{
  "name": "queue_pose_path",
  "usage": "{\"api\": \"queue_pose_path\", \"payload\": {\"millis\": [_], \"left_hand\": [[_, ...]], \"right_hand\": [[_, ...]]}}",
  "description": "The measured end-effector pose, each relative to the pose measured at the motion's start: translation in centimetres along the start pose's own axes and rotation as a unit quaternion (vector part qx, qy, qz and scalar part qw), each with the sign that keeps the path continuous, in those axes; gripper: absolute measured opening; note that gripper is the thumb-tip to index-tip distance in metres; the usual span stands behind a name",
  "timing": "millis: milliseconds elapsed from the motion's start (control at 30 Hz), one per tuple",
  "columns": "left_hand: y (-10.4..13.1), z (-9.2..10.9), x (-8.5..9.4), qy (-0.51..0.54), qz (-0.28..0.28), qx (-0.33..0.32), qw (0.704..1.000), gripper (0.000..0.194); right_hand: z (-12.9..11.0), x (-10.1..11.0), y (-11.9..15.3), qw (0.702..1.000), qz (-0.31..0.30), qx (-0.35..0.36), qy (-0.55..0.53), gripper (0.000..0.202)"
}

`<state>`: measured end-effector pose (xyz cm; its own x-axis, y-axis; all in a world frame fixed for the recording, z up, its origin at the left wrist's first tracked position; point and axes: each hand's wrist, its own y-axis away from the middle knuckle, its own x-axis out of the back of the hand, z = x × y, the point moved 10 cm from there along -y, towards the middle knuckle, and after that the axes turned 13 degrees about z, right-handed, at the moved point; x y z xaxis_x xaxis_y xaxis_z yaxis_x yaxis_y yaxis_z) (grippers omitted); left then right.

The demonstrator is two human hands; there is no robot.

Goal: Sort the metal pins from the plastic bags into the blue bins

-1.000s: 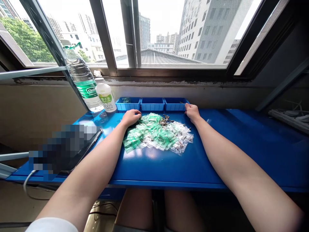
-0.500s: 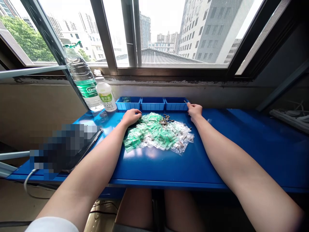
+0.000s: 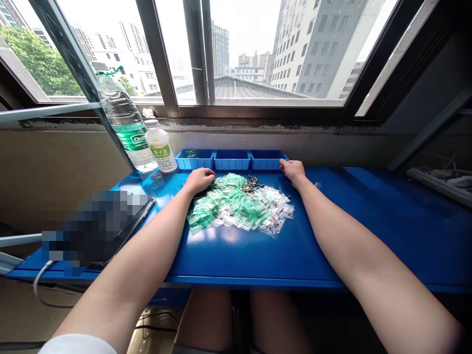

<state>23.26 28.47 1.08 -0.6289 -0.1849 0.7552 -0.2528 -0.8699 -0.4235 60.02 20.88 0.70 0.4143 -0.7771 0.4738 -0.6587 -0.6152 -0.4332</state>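
At the left edge of a heap of small green and clear plastic bags [image 3: 236, 206], my left hand [image 3: 199, 180] rests with its fingers curled together. Its fingertips face the heap, and whatever they may hold is hidden. My right hand [image 3: 294, 172] is closed at the right front corner of the right blue bin [image 3: 268, 164], fingertips at the rim. Nothing can be made out between those fingers. Dark, thin metal pieces like screws [image 3: 252, 184] lie loose on top of the heap at the back. Many bags hold small metal pieces.
Beside the right bin stand a middle blue bin [image 3: 232, 163] and a left blue bin [image 3: 195, 163] with a green packet inside. A large water bottle [image 3: 129, 130] and a white bottle [image 3: 161, 147] stand to their left. A blurred dark device [image 3: 106, 231] lies front left on the blue table [image 3: 258, 263].
My right hand has shifted slightly left and down against the bin's corner. A thin metal piece that stuck out of its fingertips no longer shows. My left hand keeps its place.
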Motion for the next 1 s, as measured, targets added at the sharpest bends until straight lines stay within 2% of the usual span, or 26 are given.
{"api": "queue_pose_path", "payload": {"millis": [67,133,167,267,333,367,467,600,800,1000], "left_hand": [[0.0,-0.1,0.0,-0.003,0.0,0.001,1.0,0.033],[-0.1,-0.1,0.0,-0.004,0.002,0.002,1.0,0.033],[-0.1,-0.2,0.0,-0.005,0.003,0.003,1.0,0.033],[-0.1,-0.3,-0.1,-0.004,0.003,0.007,1.0,0.033],[-0.1,-0.3,-0.1,-0.003,0.002,0.007,1.0,0.034],[-0.1,-0.3,0.0,-0.003,0.002,0.006,1.0,0.034],[0.0,-0.2,0.1,-0.004,0.004,0.004,1.0,0.033],[0.0,-0.2,0.0,-0.006,0.003,0.002,1.0,0.033],[-0.1,-0.2,0.0,-0.008,0.006,0.002,1.0,0.033],[-0.1,-0.2,0.0,-0.004,0.004,0.0,1.0,0.033]], "right_hand": [[-0.5,-0.4,0.4,0.995,-0.051,0.008,0.087,0.034],[-1.0,-1.2,1.1,0.977,-0.143,0.017,0.158,0.033],[-0.8,-1.6,1.7,0.96,-0.206,-0.003,0.188,0.035],[0.3,-1.6,4.6,0.885,-0.4,-0.088,0.221,0.036],[0.2,-0.8,6.7,0.828,-0.501,-0.099,0.233,0.027],[0.1,-0.3,7.1,0.814,-0.519,-0.104,0.238,0.025],[0.1,0.8,7.7,0.804,-0.526,-0.129,0.247,0.027],[0.0,0.3,8.7,0.787,-0.552,-0.124,0.245,0.024],[-0.3,0.2,8.3,0.818,-0.521,-0.118,0.215,0.022],[-1.2,0.2,9.0,0.795,-0.562,-0.103,0.203,0.021]]}}
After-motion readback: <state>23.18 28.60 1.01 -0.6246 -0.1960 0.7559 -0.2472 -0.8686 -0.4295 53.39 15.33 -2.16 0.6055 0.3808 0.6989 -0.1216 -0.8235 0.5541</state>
